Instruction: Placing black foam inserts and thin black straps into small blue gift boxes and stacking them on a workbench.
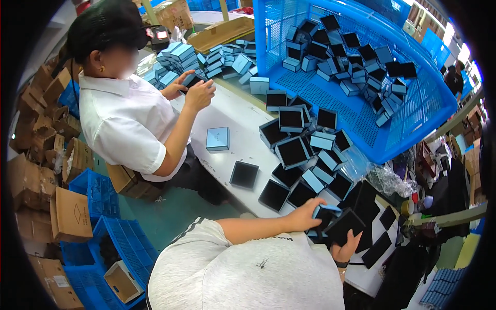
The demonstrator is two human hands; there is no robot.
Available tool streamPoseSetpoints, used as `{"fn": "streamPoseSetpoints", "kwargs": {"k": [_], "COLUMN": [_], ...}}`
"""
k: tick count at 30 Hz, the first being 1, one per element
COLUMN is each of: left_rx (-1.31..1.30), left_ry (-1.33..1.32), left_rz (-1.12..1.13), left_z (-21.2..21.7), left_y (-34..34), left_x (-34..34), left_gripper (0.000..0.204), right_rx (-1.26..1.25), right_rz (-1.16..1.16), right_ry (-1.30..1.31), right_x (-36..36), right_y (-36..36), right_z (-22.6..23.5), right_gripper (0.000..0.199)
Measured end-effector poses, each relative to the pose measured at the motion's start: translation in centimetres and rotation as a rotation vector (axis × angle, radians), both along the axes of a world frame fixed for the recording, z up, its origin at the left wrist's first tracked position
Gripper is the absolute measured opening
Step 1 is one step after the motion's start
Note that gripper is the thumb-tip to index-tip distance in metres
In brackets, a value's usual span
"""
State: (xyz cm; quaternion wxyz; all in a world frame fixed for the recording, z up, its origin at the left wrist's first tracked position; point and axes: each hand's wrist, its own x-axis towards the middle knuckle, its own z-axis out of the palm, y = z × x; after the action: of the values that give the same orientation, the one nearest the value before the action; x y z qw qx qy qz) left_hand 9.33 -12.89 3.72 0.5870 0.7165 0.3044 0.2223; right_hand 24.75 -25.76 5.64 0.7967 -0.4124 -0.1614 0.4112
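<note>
Cardboard cartons (75, 214) stand far left of the left hand (306, 216), past the white bench (237, 111). Just beyond that hand, black-faced boxes (292, 152) lean unevenly; a knuckle's knock could topple some. It grips a light-blue box (329, 207), partly hidden. Beside it, the right hand (345, 252) holds a black panel (343, 227) by one side, so it might slip. Farther right, loose black sheets (377, 250) could scatter under a sweeping forearm.

We curl the fingers of our bare left hand (306, 216) in a grip, left forearm (253, 229) level across our torso (248, 274); our right hand (345, 249) grips nearby, its forearm mostly hidden.
</note>
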Motion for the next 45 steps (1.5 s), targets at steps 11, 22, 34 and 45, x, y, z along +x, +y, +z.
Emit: {"fn": "streamPoseSetpoints", "kwargs": {"k": [11,22,34,45], "left_rx": [0.694,-0.332,-0.438,-0.298], "left_ry": [-0.144,-0.243,-0.26,-0.231], "left_rz": [0.457,0.119,0.303,0.339], "left_z": [6.6,7.9,6.3,7.4], "left_y": [4.6,0.5,0.6,0.6], "left_x": [-2.1,-2.1,-2.4,-2.1], "left_gripper": [0.039,0.033,0.031,0.02], "right_rx": [0.144,-0.305,-0.203,0.11], "right_rz": [0.078,0.265,0.053,0.188], "right_ry": [0.051,-0.859,-1.255,-1.25], "right_x": [0.8,-2.2,-2.0,0.0], "right_y": [3.7,4.6,5.2,5.5], "right_z": [5.2,5.3,5.9,13.5], "right_gripper": [0.036,0.055,0.067,0.047]}}
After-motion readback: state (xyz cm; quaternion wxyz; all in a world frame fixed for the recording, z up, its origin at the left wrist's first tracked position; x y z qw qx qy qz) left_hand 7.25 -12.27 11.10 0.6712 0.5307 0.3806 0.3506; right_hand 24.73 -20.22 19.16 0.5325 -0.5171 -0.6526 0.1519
